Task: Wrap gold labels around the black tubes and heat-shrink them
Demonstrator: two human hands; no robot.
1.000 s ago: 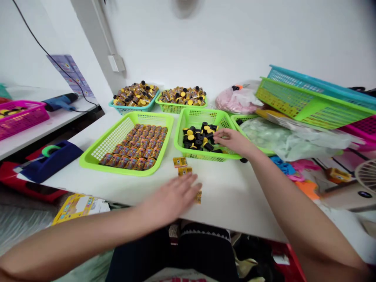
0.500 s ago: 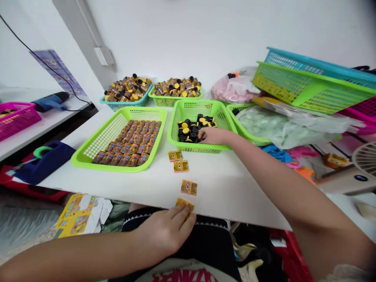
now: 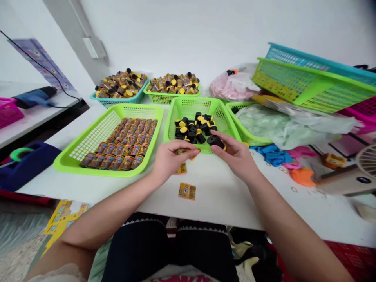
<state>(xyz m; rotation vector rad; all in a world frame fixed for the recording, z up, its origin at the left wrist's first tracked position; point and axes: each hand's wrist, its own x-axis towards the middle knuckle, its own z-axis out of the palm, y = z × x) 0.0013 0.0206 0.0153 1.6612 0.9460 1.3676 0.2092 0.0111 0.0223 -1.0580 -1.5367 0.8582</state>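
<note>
Your right hand is closed on a matte black cylinder with a yellow end, fingers and thumb wrapped around it, just above the near rim of a lime-green plastic mesh basket. Pinch across the round body so it can't roll out. Your left hand is curled, fingers together, pointing toward your right hand; can't tell if it holds anything, since the fingers hide what's beneath.

Small flat yellow-and-orange printed paper cards sit on the smooth white tabletop. One card lies alone at 12 o'clock, and another lies just beyond your left hand.

Inside the lime-green mesh basket, a loose heap of black-and-yellow cylinders lies at 12 o'clock. At 11 o'clock, a wide lime-green plastic tray holds neat rows of shiny wrapped cylinders. Farther back, a teal mesh basket and a second lime-green mesh basket hold jumbled capped pieces. At 1 o'clock lies a crinkly pale-green plastic bag; at 2 o'clock, tilted lime-green and teal baskets lean together. A blue tape dispenser sits at 10 o'clock.
</note>
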